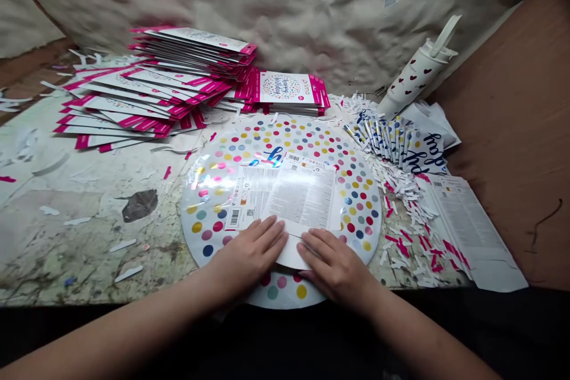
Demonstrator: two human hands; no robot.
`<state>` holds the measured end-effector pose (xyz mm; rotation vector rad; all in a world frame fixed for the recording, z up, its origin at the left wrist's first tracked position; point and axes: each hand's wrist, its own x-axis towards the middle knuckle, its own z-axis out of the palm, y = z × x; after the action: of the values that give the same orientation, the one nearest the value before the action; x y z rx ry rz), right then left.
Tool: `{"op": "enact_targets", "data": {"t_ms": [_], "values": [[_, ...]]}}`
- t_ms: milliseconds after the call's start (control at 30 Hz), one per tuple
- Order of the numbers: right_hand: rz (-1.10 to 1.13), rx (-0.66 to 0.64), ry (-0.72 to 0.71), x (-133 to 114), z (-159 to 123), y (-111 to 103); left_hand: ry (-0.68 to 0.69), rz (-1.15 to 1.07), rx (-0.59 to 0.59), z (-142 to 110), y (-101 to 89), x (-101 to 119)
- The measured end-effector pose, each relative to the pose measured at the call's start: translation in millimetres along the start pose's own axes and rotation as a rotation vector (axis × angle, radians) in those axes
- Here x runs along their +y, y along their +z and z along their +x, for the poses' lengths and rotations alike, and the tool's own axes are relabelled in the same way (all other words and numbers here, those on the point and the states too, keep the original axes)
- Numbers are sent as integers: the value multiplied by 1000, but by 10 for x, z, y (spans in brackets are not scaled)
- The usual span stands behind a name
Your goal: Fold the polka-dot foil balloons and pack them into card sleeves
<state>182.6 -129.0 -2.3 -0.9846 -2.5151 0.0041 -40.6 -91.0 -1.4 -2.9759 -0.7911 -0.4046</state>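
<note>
Where a scarred, stained pale worktop meets a crumpled off-white wall, slumped stacks of flat card packets with magenta edges fill the far left corner. A smooth brown board runs past the worktop's right edge. Near the front edge lies a large round glossy foil balloon, flattened and printed with coloured polka dots. Across its middle sits a folded white printed paper sheet, its small text and barcodes facing up. Toward the right edge stand a tilted white heart-patterned bottle and a fan of printed foil strips, beside a flat printed leaflet and shredded white and magenta paper scraps. The left hand and right hand lie fully open, palms down, side by side, pressing flat on the sheet's lower part and gripping nothing.
</note>
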Motion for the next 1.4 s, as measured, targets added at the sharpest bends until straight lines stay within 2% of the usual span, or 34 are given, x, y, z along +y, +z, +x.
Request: {"op": "enact_targets", "data": {"t_ms": [67, 133, 233, 333, 400, 500, 567, 667, 733, 800, 867, 967, 1033, 1133, 1233, 1267, 1300, 1333, 1400], "values": [[70, -3, 99, -9, -18, -19, 66, -70, 99, -13, -8, -76], [161, 33, 238, 2, -1, -33, 18, -202, 101, 35, -38, -161], [259, 17, 473, 38, 85, -49, -226, -357, -95, 221, -97, -265], [157, -35, 611, 102, 202, -79, -498, -278, -209, 446, -142, -378], [63, -73, 585, 155, 269, -100, -563, -247, -281, 562, -165, -466], [53, -174, 493, 218, 338, -121, -521, -288, -379, 641, -196, -558], [58, -203, 489, 234, 360, -130, -451, -270, -325, 630, -202, -550], [73, -225, 463, 221, 348, -151, -200, -278, -199, 551, -178, -443], [158, -256, 437, 211, 323, -169, -97, -354, -181, 504, -153, -358], [277, -292, 464, 219, 308, -183, -159, -415, -223, 498, -136, -296], [334, -305, 571, 249, 316, -186, -316, -394, -261, 544, -128, -268], [173, -275, 679, 300, 357, -177, -541, -266, -277, 659, -116, -314], [46, -295, 585, 314, 379, -177, -593, -257, -302, 711, -113, -415], [-8, -432, 406, 294, 390, -191, -563, -384, -357, 696, -156, -610], [-109, -601, 305, 253, 399, -212, -605, -416, -182, 592, -285, -660], [-158, -630, 278, 238, 405, -225, -655, -477, -147, 550, -337, -618], [-204, -630, 256, 222, 412, -242, -711, -603, -174, 509, -383, -548], [-242, -591, 240, 205, 419, -262, -764, -803, -270, 471, -417, -459], [-284, -422, 202, 155, 429, -306, -871, -1320, -443, 415, -431, -257]]}}
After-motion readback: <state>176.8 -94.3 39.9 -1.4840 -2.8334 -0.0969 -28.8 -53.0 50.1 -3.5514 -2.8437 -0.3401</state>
